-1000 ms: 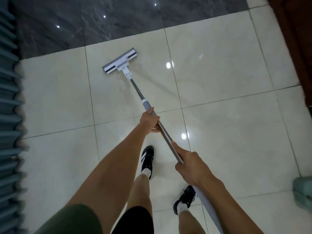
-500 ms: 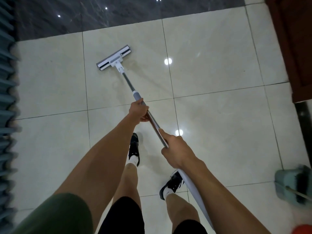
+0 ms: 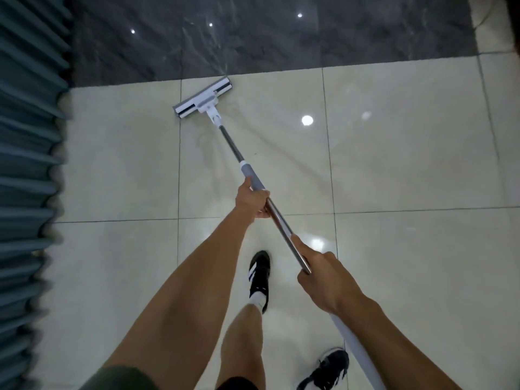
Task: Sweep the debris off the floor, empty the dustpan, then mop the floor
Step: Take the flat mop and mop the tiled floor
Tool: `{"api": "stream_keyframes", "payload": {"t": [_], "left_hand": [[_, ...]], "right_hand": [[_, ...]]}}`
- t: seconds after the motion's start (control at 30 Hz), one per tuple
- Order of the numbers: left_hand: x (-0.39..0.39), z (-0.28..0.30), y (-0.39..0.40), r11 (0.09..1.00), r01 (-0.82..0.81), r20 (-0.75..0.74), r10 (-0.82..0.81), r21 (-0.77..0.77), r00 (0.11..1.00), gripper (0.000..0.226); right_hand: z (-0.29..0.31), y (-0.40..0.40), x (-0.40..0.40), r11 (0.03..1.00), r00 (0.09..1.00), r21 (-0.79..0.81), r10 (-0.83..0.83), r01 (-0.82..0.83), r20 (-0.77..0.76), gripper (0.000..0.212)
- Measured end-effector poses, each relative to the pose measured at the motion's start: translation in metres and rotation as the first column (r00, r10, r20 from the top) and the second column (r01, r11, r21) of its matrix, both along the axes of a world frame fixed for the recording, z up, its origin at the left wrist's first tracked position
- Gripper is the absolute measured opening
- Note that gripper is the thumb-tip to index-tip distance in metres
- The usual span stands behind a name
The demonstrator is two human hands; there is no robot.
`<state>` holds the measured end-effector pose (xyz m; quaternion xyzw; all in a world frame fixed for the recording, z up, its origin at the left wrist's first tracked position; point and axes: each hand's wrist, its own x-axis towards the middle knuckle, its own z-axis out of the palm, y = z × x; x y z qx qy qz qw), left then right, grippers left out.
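Both hands hold the mop pole [image 3: 277, 218]: the left hand [image 3: 253, 201] wraps it just below the grey collar, the right hand [image 3: 323, 280] clasps it lower down. The flat mop head [image 3: 203, 98] lies on the cream floor tiles [image 3: 394, 164], near the dark marble strip [image 3: 253, 38]. 2 black shoes stand below; ribbed blue-grey folds, perhaps a curtain [image 3: 28, 164], line the left edge.

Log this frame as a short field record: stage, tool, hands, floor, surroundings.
stage: mopping
mop head: flat on the cream tile, near the dark tile edge
pole: slants from the mop head back to the person
left hand: grips the pole just below the grey collar
right hand: grips the pole nearer its top
feet: left shoe ahead, right shoe behind
left edge: blue pleated curtain
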<state>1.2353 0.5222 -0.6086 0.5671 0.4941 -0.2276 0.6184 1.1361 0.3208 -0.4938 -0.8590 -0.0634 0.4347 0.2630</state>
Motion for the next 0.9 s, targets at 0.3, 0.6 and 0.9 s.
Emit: {"api": "stream_keyframes", "payload": {"t": [0.3, 0.6, 0.9], "left_hand": [[0.119, -0.002, 0.141, 0.996, -0.007, 0.017, 0.005, 0.092, 1.0, 0.083], [0.123, -0.007, 0.165, 0.996, -0.071, 0.012, 0.071, 0.06, 0.997, 0.082], [0.005, -0.001, 0.021, 0.999, -0.047, -0.109, 0.046, -0.006, 0.993, 0.073]], "right_hand": [[-0.017, 0.139, 0.132, 0.988, 0.985, -0.015, 0.157, -0.156, 0.074, 0.085], [-0.025, 0.16, 0.14, 0.981, 0.975, -0.031, 0.195, -0.193, 0.107, 0.084], [0.001, 0.01, 0.026, 0.986, 0.99, -0.086, 0.139, -0.141, -0.026, 0.08]]}}
